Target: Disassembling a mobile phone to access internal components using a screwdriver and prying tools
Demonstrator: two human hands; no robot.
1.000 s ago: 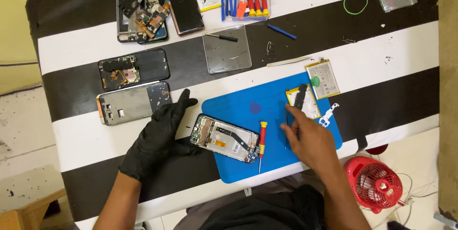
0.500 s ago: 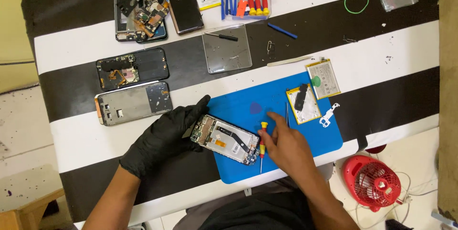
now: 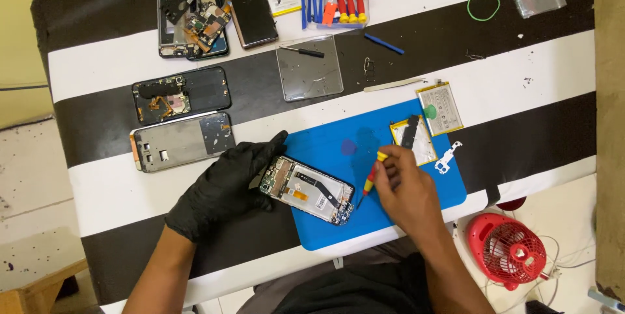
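While the gloved left hand (image 3: 224, 187) grips the opened phone (image 3: 307, 190) at its upper end on the blue mat (image 3: 384, 223), the bare right hand (image 3: 407, 191) pinches a red-and-yellow screwdriver (image 3: 371, 175), its tip seemingly touching the phone's lower edge, though that contact is hard to see.

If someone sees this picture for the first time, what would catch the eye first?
Probably the opened phone on the blue mat, steadied by the black-gloved left hand while the bare right hand holds a red and yellow screwdriver. The black and white striped table also stands out.
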